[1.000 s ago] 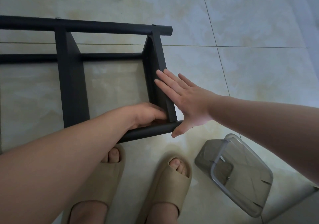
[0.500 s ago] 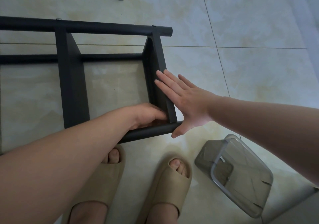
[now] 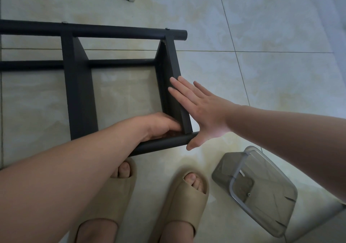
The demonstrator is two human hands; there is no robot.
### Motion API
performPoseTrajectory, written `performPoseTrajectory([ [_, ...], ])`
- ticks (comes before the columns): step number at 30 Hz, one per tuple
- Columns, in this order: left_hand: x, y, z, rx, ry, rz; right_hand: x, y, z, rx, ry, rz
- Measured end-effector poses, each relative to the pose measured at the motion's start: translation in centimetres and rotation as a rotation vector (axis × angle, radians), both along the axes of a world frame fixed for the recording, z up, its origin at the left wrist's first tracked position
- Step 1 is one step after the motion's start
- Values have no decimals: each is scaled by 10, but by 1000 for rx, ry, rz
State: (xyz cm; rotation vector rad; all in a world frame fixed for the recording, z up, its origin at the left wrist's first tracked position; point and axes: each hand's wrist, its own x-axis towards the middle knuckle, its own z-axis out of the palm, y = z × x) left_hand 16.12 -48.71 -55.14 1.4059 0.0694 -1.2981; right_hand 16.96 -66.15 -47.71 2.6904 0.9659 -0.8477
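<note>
Head view: the rack (image 3: 78,93) lies on the floor (image 3: 280,74). The right hand (image 3: 204,115) presses flat, fingers straight, against the outer face of the end bracket (image 3: 172,65). The left hand (image 3: 161,126) curls inside the corner where bracket meets tube (image 3: 164,143); whether it pinches anything is hidden. The step looks like fastening this joint, so the next move calls for steady bracing. No writing is legible.

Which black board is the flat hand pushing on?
The end board, where the tubes stop; the right hand lies flat on it. The other board is untouched.
</note>
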Motion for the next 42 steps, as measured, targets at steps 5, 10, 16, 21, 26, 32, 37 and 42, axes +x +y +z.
performPoseTrajectory([
  [5, 1, 2, -6, -47, 29, 25, 0, 0, 0, 5, -2, 0],
  [10, 1, 3, -4, -98, 86, 51, 0, 0, 0, 3, 4, 0],
  [16, 0, 0, 0, -18, 42, 25, 0, 0, 0, 3, 2, -3],
  [21, 0, 1, -4, -26, 9, 48, 0, 0, 0, 2, 0, -1],
  [26, 2, 3, -2, -124, 90, 74, 0, 0, -1, 6, 3, -3],
  [32, 0, 0, 0, -62, 67, 55, 0, 0, -1, 9, 6, -2],
  [37, 1, 0, -3, -47, 14, 64, 0, 0, -1, 5, 11, -5],
  [42, 2, 2, -1, -107, 81, 80, 0, 0, -1, 13, 8, -5],
])
